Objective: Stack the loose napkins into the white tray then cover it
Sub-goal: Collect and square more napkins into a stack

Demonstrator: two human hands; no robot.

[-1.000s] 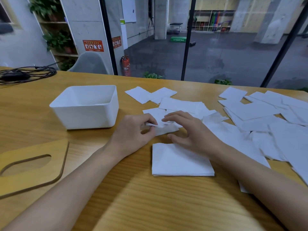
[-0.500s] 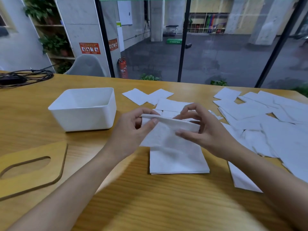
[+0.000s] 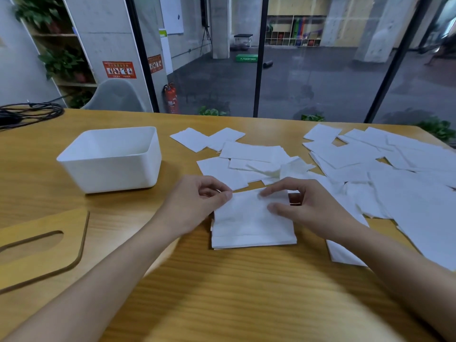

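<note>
An empty white tray (image 3: 138, 169) stands on the wooden table at the left. A small stack of white napkins (image 3: 249, 230) lies in front of me at the centre. My left hand (image 3: 195, 203) pinches the top napkin's far left corner. My right hand (image 3: 303, 206) pinches its far right edge, thumb on top of the sheet. The top napkin lies nearly flat on the stack. Several loose napkins (image 3: 256, 154) are scattered behind the stack and many more spread out (image 3: 399, 174) to the right. The wooden lid (image 3: 37, 245) with an oval slot lies at the near left.
Black cables (image 3: 29, 113) lie at the table's far left corner. A grey chair (image 3: 116, 95) stands behind the table. A glass wall with black frames runs along the far edge. One loose napkin (image 3: 343, 253) lies under my right forearm.
Both hands picked a napkin from the pile, lifted it stretched between them, and have now lowered it onto the stack in front of me.
</note>
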